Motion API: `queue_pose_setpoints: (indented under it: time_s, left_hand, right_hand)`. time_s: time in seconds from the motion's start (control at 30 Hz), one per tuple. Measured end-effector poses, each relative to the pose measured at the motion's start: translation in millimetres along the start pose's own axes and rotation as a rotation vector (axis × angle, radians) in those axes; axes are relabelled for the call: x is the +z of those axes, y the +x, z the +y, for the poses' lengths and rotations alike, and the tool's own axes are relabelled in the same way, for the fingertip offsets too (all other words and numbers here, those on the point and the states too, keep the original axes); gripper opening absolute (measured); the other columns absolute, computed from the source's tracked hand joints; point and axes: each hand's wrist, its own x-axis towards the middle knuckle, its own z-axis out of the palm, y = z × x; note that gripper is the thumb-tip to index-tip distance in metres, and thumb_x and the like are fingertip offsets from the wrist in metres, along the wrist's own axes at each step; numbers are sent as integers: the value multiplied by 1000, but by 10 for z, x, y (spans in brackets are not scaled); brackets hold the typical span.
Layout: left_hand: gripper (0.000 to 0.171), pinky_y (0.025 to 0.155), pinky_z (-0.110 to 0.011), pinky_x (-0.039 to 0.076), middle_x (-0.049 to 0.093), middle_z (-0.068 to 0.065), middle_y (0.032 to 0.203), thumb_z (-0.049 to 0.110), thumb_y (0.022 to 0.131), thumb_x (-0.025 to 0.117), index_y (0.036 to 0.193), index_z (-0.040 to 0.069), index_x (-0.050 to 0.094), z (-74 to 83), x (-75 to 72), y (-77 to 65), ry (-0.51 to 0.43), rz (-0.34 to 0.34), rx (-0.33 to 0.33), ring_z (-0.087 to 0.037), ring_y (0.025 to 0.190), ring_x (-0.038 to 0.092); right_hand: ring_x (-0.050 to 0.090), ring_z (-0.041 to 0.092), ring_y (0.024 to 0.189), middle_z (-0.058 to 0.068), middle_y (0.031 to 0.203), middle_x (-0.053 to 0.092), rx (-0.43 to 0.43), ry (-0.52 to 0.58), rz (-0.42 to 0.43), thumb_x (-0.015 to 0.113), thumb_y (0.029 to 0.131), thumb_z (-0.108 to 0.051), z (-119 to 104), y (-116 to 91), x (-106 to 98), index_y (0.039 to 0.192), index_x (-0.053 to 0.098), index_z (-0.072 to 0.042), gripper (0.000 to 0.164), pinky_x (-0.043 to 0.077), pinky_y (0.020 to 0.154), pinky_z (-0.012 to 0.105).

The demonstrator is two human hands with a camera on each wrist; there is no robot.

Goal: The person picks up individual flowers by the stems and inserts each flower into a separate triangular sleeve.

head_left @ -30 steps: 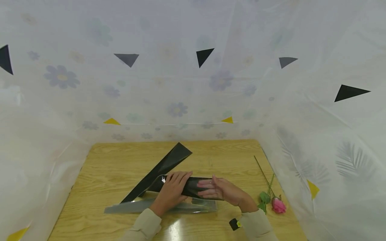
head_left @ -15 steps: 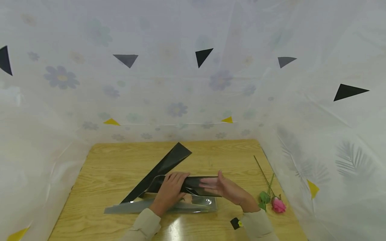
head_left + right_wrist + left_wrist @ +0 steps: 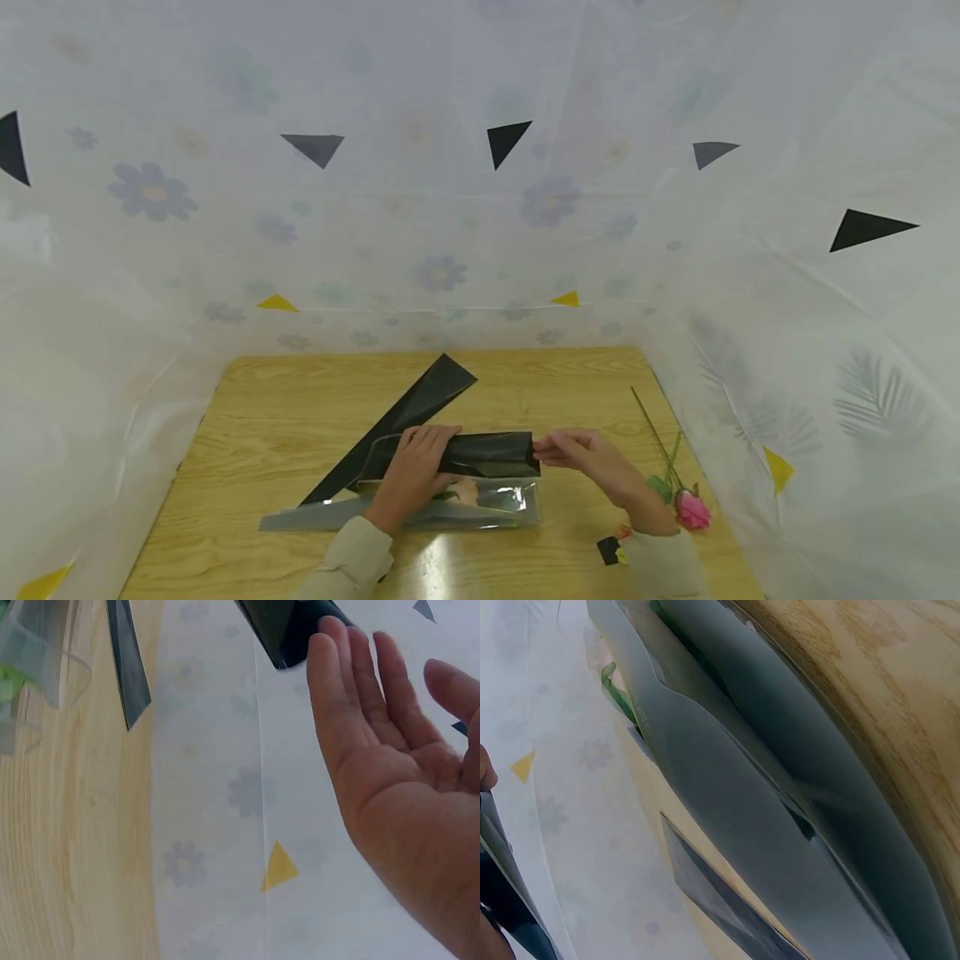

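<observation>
My left hand (image 3: 415, 467) grips a black flower-wrap sleeve (image 3: 491, 454) from above, fingers over its far side and thumb at the near side. The sleeve lies crosswise, its mouth facing right. At that mouth is my right hand (image 3: 600, 467), fingertips just at the opening. The right wrist view shows those fingers nearly straight, thumb held apart, beside the sleeve's dark end (image 3: 285, 630). Just in front lies a clear and grey sleeve (image 3: 517, 521) with a pale rose (image 3: 467, 492) inside, partly hidden by my left hand.
Another flat black sleeve (image 3: 420, 400) slants across the table behind my left hand. On the right lies a pink rose (image 3: 693, 510) with its stem pointing away. A small black and yellow piece (image 3: 609, 551) is by my right sleeve. Patterned white sheeting (image 3: 480, 250) surrounds the wooden table (image 3: 247, 417).
My right hand has drawn back rightward from behind the black sleeve's translucent side to its mouth. The sleeve's right end now looks rounder and more open; my left hand shifted slightly left.
</observation>
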Motion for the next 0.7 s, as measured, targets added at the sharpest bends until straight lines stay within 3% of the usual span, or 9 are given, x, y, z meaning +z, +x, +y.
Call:
queue_pose_setpoints:
  time_s: [0.13,0.3,0.53,0.7]
  left_hand:
    - [87,90,-42,34,51,-1,125,40,63,83,135,13,44,-9,8,-12,16,12,13,-20,110,48]
    - [86,91,-42,34,51,-1,126,39,65,83,136,13,42,-21,7,-15,26,3,11,-20,111,47]
    - [87,91,-42,34,50,-1,126,39,65,83,137,14,42,-27,9,-27,26,-1,14,-19,111,47]
    - [88,91,-43,34,50,-1,126,38,63,84,136,14,43,-28,7,-26,15,9,11,-19,110,47]
  right_hand:
    - [58,32,103,21,112,59,-27,-31,121,47,98,-18,34,-86,-98,120,53,6,34,47,87,39]
    - [60,33,98,13,106,62,24,-180,341,55,94,-24,109,-181,-233,118,56,0,34,49,82,30]
    - [62,23,88,12,97,66,113,-543,592,59,92,-18,374,-289,-414,110,62,1,27,49,74,31]
    - [60,34,91,21,99,63,209,-755,678,55,93,-12,615,-394,-636,110,61,8,27,48,73,42]
